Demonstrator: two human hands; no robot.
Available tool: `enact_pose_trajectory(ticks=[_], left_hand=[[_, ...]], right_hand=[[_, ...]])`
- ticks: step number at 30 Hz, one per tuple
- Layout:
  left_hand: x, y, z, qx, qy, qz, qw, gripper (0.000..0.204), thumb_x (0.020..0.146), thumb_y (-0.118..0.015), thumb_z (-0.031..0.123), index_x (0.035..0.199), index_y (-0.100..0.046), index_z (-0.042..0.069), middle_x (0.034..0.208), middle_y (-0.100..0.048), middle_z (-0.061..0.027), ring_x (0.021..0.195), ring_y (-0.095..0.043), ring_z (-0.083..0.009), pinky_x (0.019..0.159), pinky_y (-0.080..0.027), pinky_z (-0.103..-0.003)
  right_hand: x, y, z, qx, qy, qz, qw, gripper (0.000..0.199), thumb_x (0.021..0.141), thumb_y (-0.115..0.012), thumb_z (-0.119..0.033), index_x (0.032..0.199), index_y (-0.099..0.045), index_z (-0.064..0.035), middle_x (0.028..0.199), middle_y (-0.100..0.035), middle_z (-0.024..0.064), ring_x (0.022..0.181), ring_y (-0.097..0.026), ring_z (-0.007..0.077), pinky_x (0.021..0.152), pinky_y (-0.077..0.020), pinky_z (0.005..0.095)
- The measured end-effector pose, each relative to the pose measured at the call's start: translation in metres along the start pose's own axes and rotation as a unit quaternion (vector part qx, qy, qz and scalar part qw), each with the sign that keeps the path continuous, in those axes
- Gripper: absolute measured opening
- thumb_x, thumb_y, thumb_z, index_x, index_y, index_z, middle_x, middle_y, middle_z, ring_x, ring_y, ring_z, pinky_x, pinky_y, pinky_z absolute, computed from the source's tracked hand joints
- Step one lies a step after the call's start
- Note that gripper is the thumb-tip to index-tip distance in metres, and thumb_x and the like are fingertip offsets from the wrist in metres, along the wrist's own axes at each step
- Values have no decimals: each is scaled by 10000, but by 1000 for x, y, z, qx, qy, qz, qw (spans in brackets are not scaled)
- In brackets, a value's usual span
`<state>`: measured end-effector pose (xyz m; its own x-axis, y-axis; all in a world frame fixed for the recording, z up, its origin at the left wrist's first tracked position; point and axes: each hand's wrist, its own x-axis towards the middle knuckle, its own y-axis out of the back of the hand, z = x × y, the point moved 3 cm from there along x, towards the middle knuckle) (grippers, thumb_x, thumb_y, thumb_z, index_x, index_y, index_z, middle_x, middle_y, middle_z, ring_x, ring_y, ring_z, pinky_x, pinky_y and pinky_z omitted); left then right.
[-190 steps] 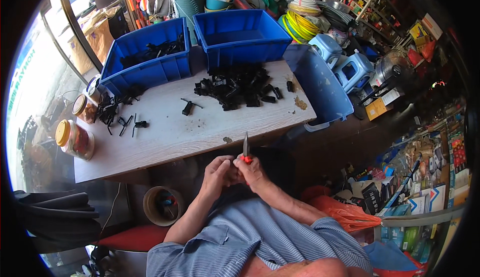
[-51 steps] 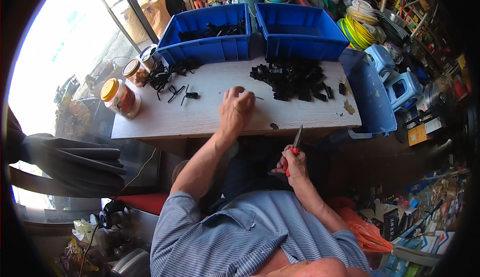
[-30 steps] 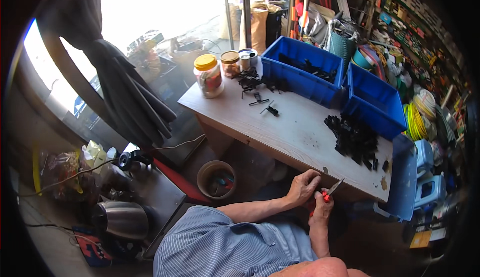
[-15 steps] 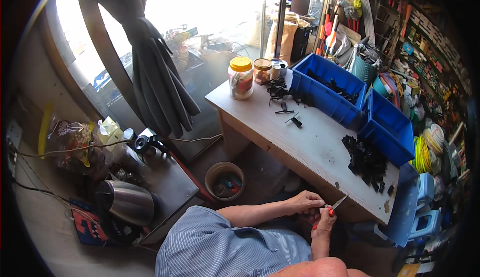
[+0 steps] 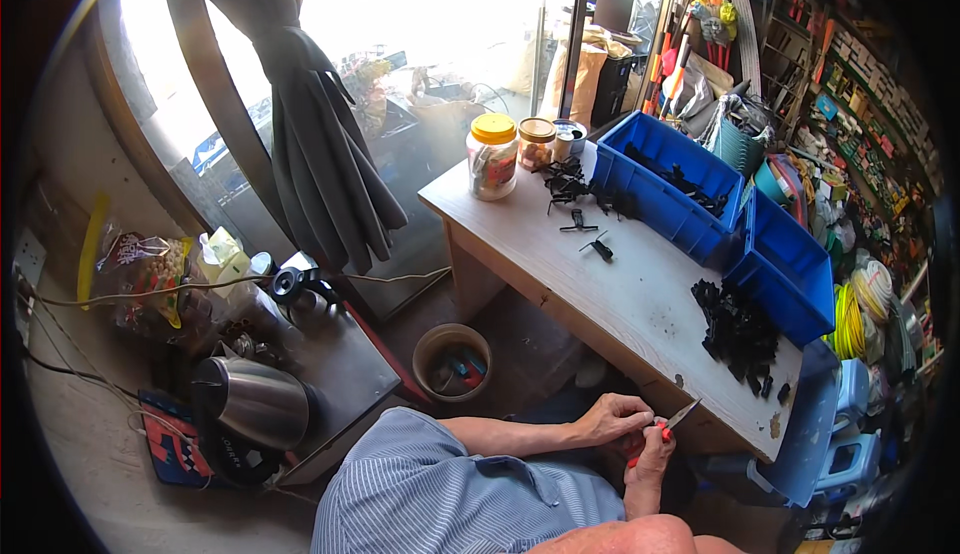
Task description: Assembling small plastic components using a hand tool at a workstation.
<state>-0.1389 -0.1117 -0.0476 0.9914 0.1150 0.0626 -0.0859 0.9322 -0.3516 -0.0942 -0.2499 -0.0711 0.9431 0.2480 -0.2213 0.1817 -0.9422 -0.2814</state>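
My right hand (image 5: 650,457) is closed round red-handled scissors (image 5: 681,415), their pointed metal blades directed away from me toward the table's front edge. Close beside it, my left hand (image 5: 612,419) has its thumb and fingers pinched together near the scissors. Whatever lies between those fingertips is too small and covered to make out. Both hands are in front of the pale wooden table (image 5: 625,279), below its top. On the table's right part lies a heap of small black plastic parts (image 5: 735,329). Two separate black pieces (image 5: 600,247) rest near its middle.
Two blue bins (image 5: 665,194) stand along the table's far side, one with black parts inside. Jars (image 5: 493,159) occupy the far left corner. A waste bin (image 5: 452,364) is on the floor. At left, a steel kettle (image 5: 262,404) stands beside a low cabinet; blue stools (image 5: 848,459) are at right.
The whole view has shifted slightly, so the table appears a little farther right. My hands stay close together with the scissors still in the right one; their pose has barely changed.
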Motion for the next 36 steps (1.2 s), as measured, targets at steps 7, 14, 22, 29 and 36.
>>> enact_pose_trajectory(ticks=[7,14,22,29,36], left_hand=[[9,0,-4,-64,37,-25,997,240,940,-649,227,1013,-665,-1,782,-684,-67,631,-652,-112,525,-514,-234],[16,-1,-26,-151,294,28,943,174,848,-640,207,860,-586,43,647,-606,-76,514,-593,-167,479,-486,-304],[22,-9,-37,-160,320,87,930,171,846,-601,195,904,-570,37,597,-576,-91,466,-572,-190,401,-449,-321],[19,2,-37,-123,270,37,954,158,908,-594,207,898,-576,51,613,-575,-68,490,-564,-163,468,-489,-325],[20,19,-7,90,-55,-86,991,351,986,-515,205,1229,-575,-41,991,-685,-115,826,-650,-145,667,-532,-262]], right_hand=[[3,6,2,3,3,-7,1000,58,810,-572,-125,851,-533,-110,666,-534,-3,513,-487,95,469,-411,235],[-7,-13,-12,-7,-72,17,997,41,825,-563,-122,808,-527,-114,645,-524,-1,503,-481,100,462,-404,236],[-11,-20,-12,-87,-49,50,994,95,832,-587,-133,775,-514,-111,609,-483,-8,493,-465,102,453,-399,247],[-2,-10,-4,-58,-73,45,995,128,854,-604,-147,774,-509,-114,611,-486,-1,493,-472,110,462,-406,255],[16,11,10,25,-42,37,998,149,873,-612,-209,915,-523,-97,704,-488,-12,580,-496,96,515,-418,245]])
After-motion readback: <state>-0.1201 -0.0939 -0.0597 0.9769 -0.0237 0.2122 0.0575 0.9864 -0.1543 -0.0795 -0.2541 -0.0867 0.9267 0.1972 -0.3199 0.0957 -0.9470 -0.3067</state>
